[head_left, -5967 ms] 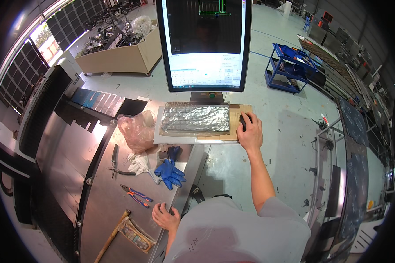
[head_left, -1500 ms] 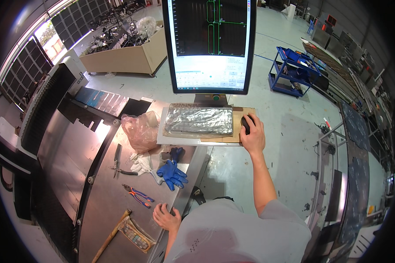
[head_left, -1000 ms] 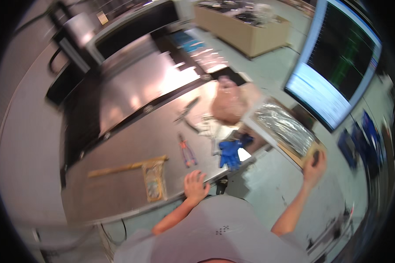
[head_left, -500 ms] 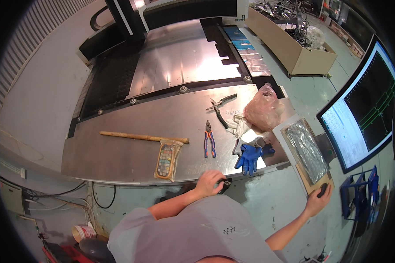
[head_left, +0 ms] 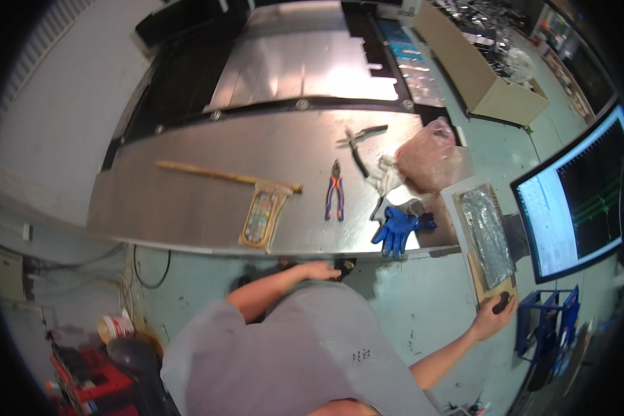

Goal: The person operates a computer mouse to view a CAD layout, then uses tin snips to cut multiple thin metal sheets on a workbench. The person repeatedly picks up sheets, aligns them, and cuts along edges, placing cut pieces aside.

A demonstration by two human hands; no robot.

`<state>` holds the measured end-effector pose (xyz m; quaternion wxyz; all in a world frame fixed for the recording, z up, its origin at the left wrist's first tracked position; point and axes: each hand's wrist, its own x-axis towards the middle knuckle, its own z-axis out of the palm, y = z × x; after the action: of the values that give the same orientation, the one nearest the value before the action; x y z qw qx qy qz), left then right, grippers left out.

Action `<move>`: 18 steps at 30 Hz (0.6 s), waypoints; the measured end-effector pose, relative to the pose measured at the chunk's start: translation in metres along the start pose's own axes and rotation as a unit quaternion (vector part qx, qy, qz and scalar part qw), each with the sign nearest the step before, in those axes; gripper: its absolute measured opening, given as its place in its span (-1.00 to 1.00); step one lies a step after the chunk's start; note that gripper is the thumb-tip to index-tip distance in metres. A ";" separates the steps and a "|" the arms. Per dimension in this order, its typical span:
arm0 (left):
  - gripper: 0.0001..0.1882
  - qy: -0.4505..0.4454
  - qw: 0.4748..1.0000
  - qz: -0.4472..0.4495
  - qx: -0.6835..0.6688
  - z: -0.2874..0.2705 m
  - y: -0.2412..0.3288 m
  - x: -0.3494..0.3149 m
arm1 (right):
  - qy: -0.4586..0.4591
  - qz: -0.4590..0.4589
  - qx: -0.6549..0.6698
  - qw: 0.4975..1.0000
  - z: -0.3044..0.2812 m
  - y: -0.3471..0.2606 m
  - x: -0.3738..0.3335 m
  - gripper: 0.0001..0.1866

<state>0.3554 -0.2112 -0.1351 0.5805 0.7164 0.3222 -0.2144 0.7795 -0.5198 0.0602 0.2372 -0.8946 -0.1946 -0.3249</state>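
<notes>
My right hand (head_left: 491,319) rests over a black computer mouse (head_left: 501,303) at the near end of a brown board (head_left: 475,274). Beyond the mouse on that board lies a long plastic-wrapped slab, perhaps a keyboard (head_left: 485,236). A large monitor (head_left: 568,201) with green lines on a dark drawing area stands to the right. In front of my waist, below the table edge, is my left hand (head_left: 320,270), its fingers drawn together. A small black object (head_left: 345,267) shows at its fingertips; whether they hold it is unclear.
On the metal table (head_left: 145,201) lie a wooden stick (head_left: 215,173), a bagged keypad remote (head_left: 260,216), pliers (head_left: 335,194), black-handled snips (head_left: 359,149), blue gloves (head_left: 396,229) and a pinkish plastic bag (head_left: 430,156). A scrap-filled bin (head_left: 499,93) stands far right, a blue rack (head_left: 548,319) near right.
The whole view has shifted, so the table and its tools sit higher in the picture. My left hand's fingers look less curled than before. My right hand stays on the mouse.
</notes>
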 end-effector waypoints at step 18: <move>0.15 0.514 0.827 -0.212 -0.087 -0.109 0.036 -0.175 | -0.740 -0.012 0.475 0.476 0.044 -0.353 -0.195 -0.36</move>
<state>0.2512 -0.1469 0.0350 0.3311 0.5836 0.7353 0.0954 0.4844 -0.2466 0.0037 0.3905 -0.5512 -0.4332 0.5966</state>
